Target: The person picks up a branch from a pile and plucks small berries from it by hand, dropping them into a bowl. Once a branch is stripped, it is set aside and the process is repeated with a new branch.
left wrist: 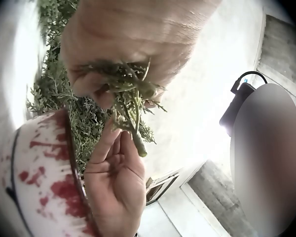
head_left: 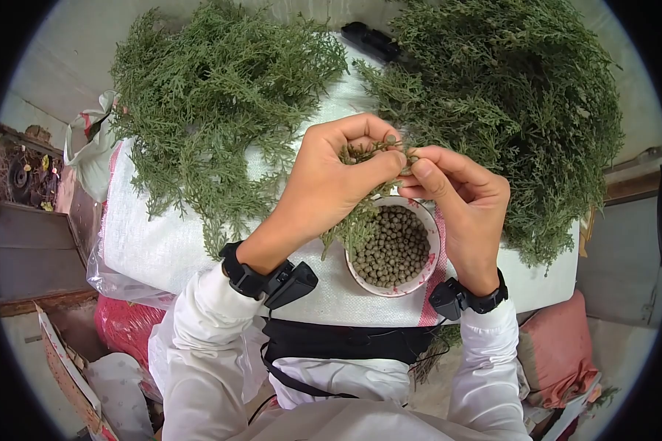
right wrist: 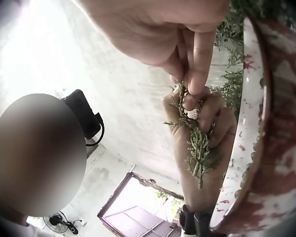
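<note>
Above a bowl (head_left: 432, 228), my left hand (head_left: 324, 173) grips an evergreen sprig (left wrist: 134, 111) with scaly green leaves; its cut stem sticks out below the fingers in the left wrist view. My right hand (head_left: 463, 198) meets the left, thumb and fingertips pinching the sprig's end, where small round green cones show. The pinched bit itself is mostly hidden by the fingers. Leafy ends of the sprig hang over the bowl's left rim. Many small round grey-green cones (head_left: 391, 250) lie in the bowl, which is white with red markings.
A pile of evergreen branches (head_left: 213, 95) lies at the back left, and a larger, darker pile (head_left: 507, 110) at the right. White woven sheeting (head_left: 162, 246) covers the table. A black object (head_left: 370, 42) lies between the piles. A pink cushion (head_left: 559, 345) sits low at right.
</note>
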The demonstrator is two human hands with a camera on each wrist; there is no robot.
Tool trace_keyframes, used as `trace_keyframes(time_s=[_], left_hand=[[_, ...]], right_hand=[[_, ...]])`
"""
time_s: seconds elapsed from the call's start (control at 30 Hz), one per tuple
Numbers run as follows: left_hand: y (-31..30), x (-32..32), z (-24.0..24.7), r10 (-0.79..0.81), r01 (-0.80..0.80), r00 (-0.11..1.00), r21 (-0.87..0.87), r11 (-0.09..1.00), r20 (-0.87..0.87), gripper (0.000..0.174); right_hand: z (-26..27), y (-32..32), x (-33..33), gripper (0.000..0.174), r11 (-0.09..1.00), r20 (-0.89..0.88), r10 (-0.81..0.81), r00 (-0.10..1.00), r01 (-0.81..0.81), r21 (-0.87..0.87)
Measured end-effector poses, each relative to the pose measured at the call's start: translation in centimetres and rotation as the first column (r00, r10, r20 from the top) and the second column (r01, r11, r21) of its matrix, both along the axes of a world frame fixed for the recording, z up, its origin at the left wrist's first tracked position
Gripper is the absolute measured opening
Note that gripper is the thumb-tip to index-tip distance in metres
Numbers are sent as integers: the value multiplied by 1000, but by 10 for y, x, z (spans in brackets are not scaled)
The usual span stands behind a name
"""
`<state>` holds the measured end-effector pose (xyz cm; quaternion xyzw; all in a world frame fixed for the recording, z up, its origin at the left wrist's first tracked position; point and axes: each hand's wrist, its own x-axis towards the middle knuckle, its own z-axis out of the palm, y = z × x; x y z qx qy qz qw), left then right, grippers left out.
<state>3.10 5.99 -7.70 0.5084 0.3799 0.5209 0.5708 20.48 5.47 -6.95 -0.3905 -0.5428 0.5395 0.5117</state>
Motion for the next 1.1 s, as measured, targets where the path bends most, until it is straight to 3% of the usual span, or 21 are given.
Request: trace_keyframes(time_s=[0.27,0.5,0.67,1.1], left_hand=[[0,-1,0,-22,23,998,-14,1000,63,9],[0,0,-1,-3,13,997,133,991,-77,6],[0,3,-4,10,-7,999,66,998,-42,6],[3,1,-5,5,0,999,87,996,-54,7]], right_hand=[[2,-2,-1,19,1000,-19,14,1000,-14,-2],[0,0,-1,20,1000,-17,4,1000,-5,-29],[-2,1,0,20,999,-30,12,999,-13,-39],[-3,2,0,22,1000,-10,12,1000,-12,-27]])
